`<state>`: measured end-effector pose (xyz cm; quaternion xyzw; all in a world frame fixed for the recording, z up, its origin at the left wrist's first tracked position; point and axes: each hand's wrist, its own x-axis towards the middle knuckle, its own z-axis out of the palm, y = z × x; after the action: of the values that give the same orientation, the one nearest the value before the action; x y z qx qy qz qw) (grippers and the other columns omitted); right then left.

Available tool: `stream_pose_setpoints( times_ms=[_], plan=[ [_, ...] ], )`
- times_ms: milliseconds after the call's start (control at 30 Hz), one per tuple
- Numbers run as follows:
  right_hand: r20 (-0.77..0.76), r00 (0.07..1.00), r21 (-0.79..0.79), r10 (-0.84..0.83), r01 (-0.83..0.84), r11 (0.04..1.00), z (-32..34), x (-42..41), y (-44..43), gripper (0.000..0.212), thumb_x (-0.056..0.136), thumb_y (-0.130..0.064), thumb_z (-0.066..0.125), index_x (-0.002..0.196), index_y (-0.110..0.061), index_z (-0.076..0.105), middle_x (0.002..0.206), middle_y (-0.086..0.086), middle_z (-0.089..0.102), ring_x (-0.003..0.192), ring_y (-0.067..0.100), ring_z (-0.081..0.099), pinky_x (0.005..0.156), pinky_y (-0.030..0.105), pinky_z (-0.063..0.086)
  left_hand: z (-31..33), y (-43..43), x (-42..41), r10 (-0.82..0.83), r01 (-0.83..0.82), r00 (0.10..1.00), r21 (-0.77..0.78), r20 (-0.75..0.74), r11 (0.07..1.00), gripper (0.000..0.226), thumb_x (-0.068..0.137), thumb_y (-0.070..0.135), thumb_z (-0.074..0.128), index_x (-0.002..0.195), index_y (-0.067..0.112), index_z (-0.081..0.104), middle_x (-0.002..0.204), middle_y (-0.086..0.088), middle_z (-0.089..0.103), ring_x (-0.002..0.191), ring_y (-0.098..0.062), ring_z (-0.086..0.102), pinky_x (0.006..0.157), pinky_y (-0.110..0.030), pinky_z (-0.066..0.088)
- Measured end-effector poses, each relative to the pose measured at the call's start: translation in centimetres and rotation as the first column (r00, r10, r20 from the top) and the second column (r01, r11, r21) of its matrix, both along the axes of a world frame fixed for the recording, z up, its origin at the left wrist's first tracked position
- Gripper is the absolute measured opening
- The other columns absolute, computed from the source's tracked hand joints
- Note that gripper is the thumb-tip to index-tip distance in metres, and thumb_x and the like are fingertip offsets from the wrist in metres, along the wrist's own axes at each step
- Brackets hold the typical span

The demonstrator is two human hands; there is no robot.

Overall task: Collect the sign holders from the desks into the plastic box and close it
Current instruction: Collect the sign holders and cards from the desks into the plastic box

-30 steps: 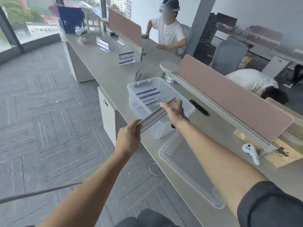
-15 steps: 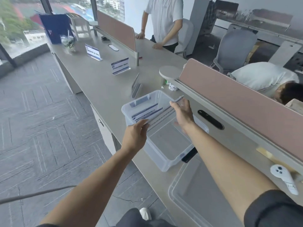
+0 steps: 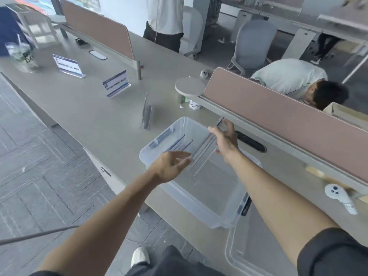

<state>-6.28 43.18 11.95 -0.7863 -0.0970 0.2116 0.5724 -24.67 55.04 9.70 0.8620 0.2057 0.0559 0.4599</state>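
Observation:
A clear plastic box [image 3: 196, 212] stands open on the long grey desk [image 3: 95, 116]. A flat acrylic sign holder [image 3: 204, 149] slants down into the box. My left hand [image 3: 169, 166] pinches its near end with loosened fingers, and my right hand [image 3: 225, 140] grips its far top corner. More sign holders [image 3: 175, 144] lean inside against the box's far wall. Still on the desk are one seen edge-on [image 3: 147, 114] just beyond the box, one with a blue card [image 3: 116, 83], and another further left [image 3: 67, 65].
The box's clear lid [image 3: 239, 253] lies on the desk at the lower right. A pink partition [image 3: 278, 116] runs behind the box, with a white controller [image 3: 338, 196] beside it. One person stands at the far side [image 3: 165, 20]; another bends down behind the partition [image 3: 294, 80]. A plastic cup [image 3: 20, 54] sits far left.
Both hands have lowered the sign holder from above the box's near rim down into the box. My view has tilted downward and moved closer. The far person stood up.

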Motion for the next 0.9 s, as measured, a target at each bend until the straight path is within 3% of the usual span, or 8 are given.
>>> stream_pose_setpoints(
  times_ms=[133, 233, 333, 433, 567, 700, 900],
  plan=[
    [0.022, 0.999, -0.065, -0.032, 0.033, 0.997, -0.3, -0.1, 1.0, 0.071, 0.070, -0.050, 0.067, 0.135, -0.040, 0.040, 0.139, 0.001, 0.037, 0.111, 0.027, 0.052, 0.064, 0.038, 0.053, -0.9, 4.7, -0.2, -0.044, 0.020, 0.990, 0.177, 0.131, 0.984, 0.021, 0.092, 0.031, 0.058, 0.105, 0.022, 0.072, 0.105, 0.004, 0.072, 0.090, -0.014, 0.069, 0.079, -0.026, 0.053],
    [-0.023, 0.998, -0.061, -0.051, 0.050, 0.997, -1.0, -0.5, 1.7, 0.071, 0.074, -0.043, 0.068, 0.138, -0.038, 0.039, 0.136, 0.002, 0.043, 0.110, 0.028, 0.053, 0.063, 0.037, 0.053, -2.5, 8.1, -0.3, -0.111, 0.028, 0.967, 0.335, 0.230, 0.942, 0.022, 0.085, 0.018, 0.061, 0.103, 0.017, 0.075, 0.102, -0.007, 0.072, 0.096, -0.024, 0.066, 0.081, -0.026, 0.049],
    [-0.130, 0.987, 0.017, -0.095, 0.098, 0.995, -2.2, -1.1, 2.0, 0.062, 0.072, -0.038, 0.069, 0.131, -0.037, 0.048, 0.121, 0.000, 0.055, 0.094, 0.026, 0.055, 0.067, 0.041, 0.054, -4.4, 11.2, -0.2, -0.121, 0.116, 0.993, 0.409, -0.014, 0.905, 0.034, 0.086, 0.035, 0.056, 0.118, 0.031, 0.067, 0.124, -0.013, 0.058, 0.112, -0.029, 0.057, 0.094, -0.040, 0.045],
    [-0.184, 0.978, 0.031, -0.104, 0.111, 0.993, -3.9, -1.2, 2.1, 0.054, 0.071, -0.037, 0.068, 0.123, -0.038, 0.051, 0.112, -0.001, 0.056, 0.090, 0.026, 0.054, 0.072, 0.045, 0.056, -6.1, 13.4, 0.1, -0.137, 0.207, 0.968, 0.359, -0.212, 0.910, 0.042, 0.089, 0.046, 0.054, 0.131, 0.047, 0.050, 0.142, -0.007, 0.039, 0.121, -0.031, 0.047, 0.096, -0.048, 0.046],
    [-0.204, 0.978, -0.073, -0.034, 0.019, 0.997, -6.5, -0.4, 3.2, 0.065, 0.068, -0.036, 0.070, 0.129, -0.038, 0.049, 0.104, -0.002, 0.056, 0.092, 0.020, 0.056, 0.070, 0.039, 0.053, -6.4, 14.1, 2.2, -0.176, 0.233, 0.964, 0.309, -0.200, 0.922, 0.041, 0.093, 0.039, 0.054, 0.132, 0.051, 0.048, 0.149, -0.005, 0.033, 0.122, -0.028, 0.050, 0.094, -0.043, 0.047],
    [-0.281, 0.958, -0.121, 0.052, -0.089, 0.989, -10.4, 1.0, 4.2, 0.068, 0.064, -0.038, 0.074, 0.127, -0.040, 0.049, 0.112, 0.007, 0.055, 0.101, 0.024, 0.059, 0.076, 0.042, 0.054, -6.6, 14.3, 5.2, -0.157, 0.219, 0.967, 0.338, -0.200, 0.915, 0.051, 0.092, 0.038, 0.054, 0.140, 0.047, 0.038, 0.150, -0.001, 0.032, 0.120, -0.026, 0.052, 0.089, -0.038, 0.046],
    [-0.395, 0.917, -0.010, -0.053, 0.053, 0.999, -15.1, 1.4, 5.1, 0.067, 0.065, -0.031, 0.070, 0.128, -0.037, 0.050, 0.106, 0.006, 0.053, 0.095, 0.018, 0.057, 0.075, 0.042, 0.051, -8.0, 14.4, 7.1, -0.123, 0.228, 0.955, 0.403, -0.268, 0.886, 0.055, 0.092, 0.046, 0.049, 0.142, 0.049, 0.027, 0.148, 0.001, 0.033, 0.120, -0.029, 0.047, 0.094, -0.042, 0.044]
  ],
)
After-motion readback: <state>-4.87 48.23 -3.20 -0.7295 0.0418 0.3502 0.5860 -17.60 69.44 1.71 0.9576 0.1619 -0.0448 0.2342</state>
